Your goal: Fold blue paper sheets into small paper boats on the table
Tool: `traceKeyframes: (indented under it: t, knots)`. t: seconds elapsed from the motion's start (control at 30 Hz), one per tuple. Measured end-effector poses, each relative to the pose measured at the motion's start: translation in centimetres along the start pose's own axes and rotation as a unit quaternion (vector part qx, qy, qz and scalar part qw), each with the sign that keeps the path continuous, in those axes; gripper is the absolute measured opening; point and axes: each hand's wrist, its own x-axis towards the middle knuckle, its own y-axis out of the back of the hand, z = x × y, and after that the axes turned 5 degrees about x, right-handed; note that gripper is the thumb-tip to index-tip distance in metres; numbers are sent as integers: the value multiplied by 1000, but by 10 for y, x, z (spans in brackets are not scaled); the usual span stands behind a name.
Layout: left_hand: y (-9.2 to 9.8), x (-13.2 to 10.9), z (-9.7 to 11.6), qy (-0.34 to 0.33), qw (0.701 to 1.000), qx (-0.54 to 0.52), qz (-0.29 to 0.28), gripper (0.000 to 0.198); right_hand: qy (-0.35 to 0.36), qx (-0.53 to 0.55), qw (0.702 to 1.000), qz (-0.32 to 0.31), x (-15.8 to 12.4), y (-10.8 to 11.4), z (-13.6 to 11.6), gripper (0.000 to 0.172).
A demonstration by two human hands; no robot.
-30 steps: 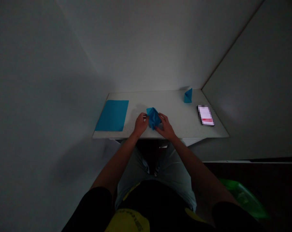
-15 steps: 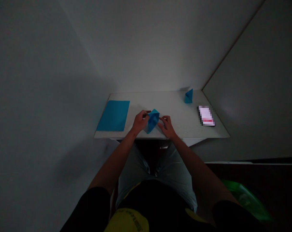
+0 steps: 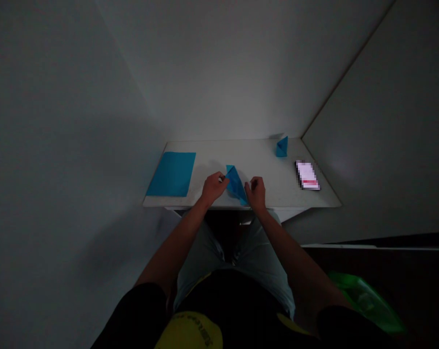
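Observation:
A piece of folded blue paper [image 3: 235,182] is held up slantwise over the front middle of the table, with a small lighter blue corner at its top left. My left hand [image 3: 214,186] is closed, pinching its left edge between thumb and fingers. Beside the paper's right edge is my right hand [image 3: 256,192]; its fingers are curled, with a gap between thumb and forefinger. The thumb lies very near the paper, and whether it touches cannot be made out.
On the white table [image 3: 219,147], blue sheet paper [image 3: 172,174] lies at the left. A smaller folded blue paper piece [image 3: 282,147] stands at the back right, near a phone [image 3: 307,175] with a lit screen. A green plastic bag [image 3: 367,300] is on the floor at lower right.
The folded paper has turned, its lower tip swinging from left to right. My right hand has shifted slightly right and its fingers have curled up. My left hand keeps its pinch.

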Motion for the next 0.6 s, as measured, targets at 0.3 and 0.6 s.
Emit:
traceKeyframes:
  t: [0.3, 0.6]
  knots:
    - [3, -10, -8, -36, 992, -112, -54, 14, -87, 42, 985, -143, 13, -16, -35, 44]
    - [11, -12, -16, -11, 997, -75, -31, 11, -122, 126, 973, -148, 26, -6, -40, 43]
